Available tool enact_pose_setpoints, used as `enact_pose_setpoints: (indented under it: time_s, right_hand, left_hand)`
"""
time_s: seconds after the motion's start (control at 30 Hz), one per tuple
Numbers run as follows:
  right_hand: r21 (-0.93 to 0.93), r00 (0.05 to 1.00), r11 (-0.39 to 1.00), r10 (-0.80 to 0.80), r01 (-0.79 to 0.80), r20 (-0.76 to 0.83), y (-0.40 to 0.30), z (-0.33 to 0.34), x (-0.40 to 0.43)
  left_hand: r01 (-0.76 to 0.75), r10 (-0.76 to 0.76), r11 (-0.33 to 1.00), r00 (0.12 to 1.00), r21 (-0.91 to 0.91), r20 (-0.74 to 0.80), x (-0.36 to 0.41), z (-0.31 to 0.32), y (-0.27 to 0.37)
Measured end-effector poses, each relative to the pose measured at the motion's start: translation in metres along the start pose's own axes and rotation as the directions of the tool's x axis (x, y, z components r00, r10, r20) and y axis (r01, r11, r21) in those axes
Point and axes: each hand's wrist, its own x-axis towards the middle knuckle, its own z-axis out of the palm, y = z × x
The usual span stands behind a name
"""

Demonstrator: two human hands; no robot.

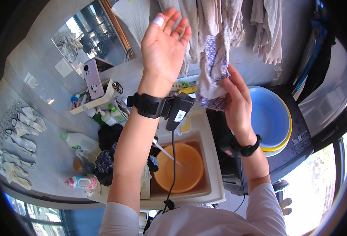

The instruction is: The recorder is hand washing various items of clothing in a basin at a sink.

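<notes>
My left hand (165,54) is raised with its palm showing and its fingers slightly curled and apart. It holds nothing, and one digit wears a white wrap at its tip. To its right, my right hand (238,98) pinches the lower side of a purple-and-white patterned cloth (213,75) between thumb and fingers. The cloth hangs among pale towels (210,14), where its upper end is hard to make out. Below my hands, a stream of water runs into an orange basin (179,180) inside the sink (204,132).
A blue basin (268,118) stacked in a yellow one sits on a black washing-machine-like top (299,141) at right. Dark clothes (104,165), a detergent bottle (82,141) and a pink-capped bottle (82,182) crowd the left. A phone (93,78) leans on a shelf. Socks (21,141) hang far left.
</notes>
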Motion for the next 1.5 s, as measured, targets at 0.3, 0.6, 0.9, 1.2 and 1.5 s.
enact_pose_setpoints:
  time_s: [0.3, 0.6, 0.9, 1.2, 1.5]
  right_hand:
    - [-0.293, 0.902, 0.854, -0.418, 0.430, 0.103, 0.044, 0.028, -0.020]
    - [-0.157, 0.885, 0.892, -0.445, 0.425, -0.133, 0.030, 0.034, -0.005]
    - [-0.765, 0.856, 0.581, -0.511, 0.277, -0.078, 0.053, -0.043, -0.013]
    - [-0.675, 0.974, 0.713, -0.221, 0.189, 0.040, 0.068, -0.016, -0.107]
    - [-0.777, 0.983, 0.620, 0.051, 0.109, 0.178, 0.098, 0.012, -0.180]
  left_hand:
    - [-0.514, 0.497, 0.790, 0.856, 0.334, 0.142, 0.022, 0.039, -0.037]
    - [-0.568, 0.498, 0.729, 0.823, 0.382, 0.272, 0.010, 0.052, -0.038]
    - [-0.177, 0.173, 0.984, 0.981, 0.036, 0.088, -0.034, 0.032, 0.015]
    - [-0.016, 0.001, 0.943, 0.999, 0.333, 0.047, -0.135, -0.008, 0.059]
    - [0.143, -0.154, 0.982, 0.984, 0.120, 0.085, -0.211, -0.028, 0.109]
